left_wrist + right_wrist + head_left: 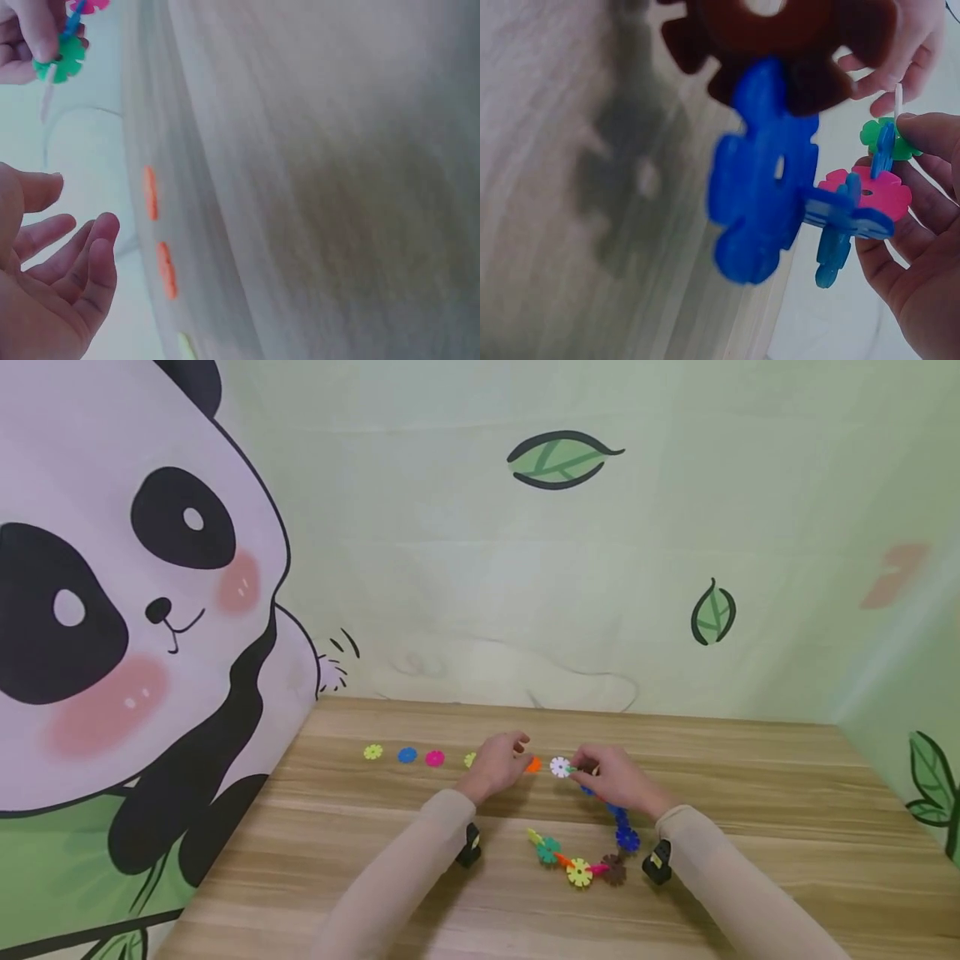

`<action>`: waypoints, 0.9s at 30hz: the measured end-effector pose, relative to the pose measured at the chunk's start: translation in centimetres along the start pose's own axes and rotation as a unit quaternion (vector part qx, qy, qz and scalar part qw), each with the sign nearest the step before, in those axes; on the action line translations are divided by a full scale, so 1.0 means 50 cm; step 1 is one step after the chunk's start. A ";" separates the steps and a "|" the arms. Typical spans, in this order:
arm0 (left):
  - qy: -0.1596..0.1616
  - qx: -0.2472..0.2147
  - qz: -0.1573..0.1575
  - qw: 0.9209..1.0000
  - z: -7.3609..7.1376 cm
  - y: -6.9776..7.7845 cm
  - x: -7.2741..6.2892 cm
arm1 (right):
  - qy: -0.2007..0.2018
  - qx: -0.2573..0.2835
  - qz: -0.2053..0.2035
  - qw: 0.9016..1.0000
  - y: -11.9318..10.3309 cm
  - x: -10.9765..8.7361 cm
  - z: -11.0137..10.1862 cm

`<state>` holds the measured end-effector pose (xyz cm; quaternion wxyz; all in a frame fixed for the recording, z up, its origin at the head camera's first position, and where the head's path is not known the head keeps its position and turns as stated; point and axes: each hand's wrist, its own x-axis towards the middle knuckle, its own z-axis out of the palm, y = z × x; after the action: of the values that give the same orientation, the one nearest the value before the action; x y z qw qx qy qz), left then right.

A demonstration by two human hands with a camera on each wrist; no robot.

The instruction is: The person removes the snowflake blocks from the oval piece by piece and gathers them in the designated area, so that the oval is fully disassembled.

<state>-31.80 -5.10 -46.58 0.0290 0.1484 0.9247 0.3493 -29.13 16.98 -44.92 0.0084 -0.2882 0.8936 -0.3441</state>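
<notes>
My right hand pinches the green snowflake disc at one end of a chain of interlocked plastic snowflake discs. A white disc is slotted into that green one and points toward the left hand. Beyond the fingers come a pink disc, several blue ones and a brown one. The chain curves round to a yellow disc and a teal disc. My left hand holds nothing, its fingers loosely bent, close to an orange disc on the table.
Loose discs lie in a row along the back of the wooden table: yellow-green, blue, pink and others partly behind the left hand. A backdrop with a painted panda rises behind and at the left.
</notes>
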 end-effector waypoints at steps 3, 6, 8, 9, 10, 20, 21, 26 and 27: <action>0.003 -0.034 0.008 0.999 -0.002 0.007 -0.006 | 0.000 -0.003 0.001 1.000 0.003 0.003 0.001; 0.006 -0.073 0.008 0.997 -0.002 0.014 -0.012 | 0.001 -0.008 0.002 1.000 0.006 0.004 0.001; 0.003 -0.097 0.003 0.995 -0.002 0.018 -0.018 | 0.002 -0.008 0.000 1.000 0.006 0.005 0.001; 0.002 -0.106 0.000 0.994 -0.002 0.020 -0.020 | 0.002 -0.008 0.000 1.000 0.006 0.005 0.001; -0.001 -0.119 -0.003 0.993 -0.002 0.022 -0.023 | 0.003 -0.005 -0.001 1.000 0.005 0.005 0.001; -0.053 -0.224 -0.024 0.973 0.002 0.034 -0.040 | 0.010 0.023 -0.011 1.000 0.000 0.006 0.008; -0.055 -0.233 -0.024 0.971 0.004 0.034 -0.040 | 0.010 0.024 -0.012 1.000 -0.001 0.006 0.008; -0.062 -0.270 -0.026 0.960 0.011 0.035 -0.038 | 0.006 0.023 -0.015 1.000 -0.003 0.004 0.007; -0.063 -0.277 -0.027 0.958 0.013 0.035 -0.038 | 0.003 0.023 -0.014 1.000 -0.003 0.003 0.007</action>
<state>-29.47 -4.02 -46.02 0.1361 0.1314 0.7917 0.5809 -29.11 16.61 -45.07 0.0077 -0.2994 0.8812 -0.3657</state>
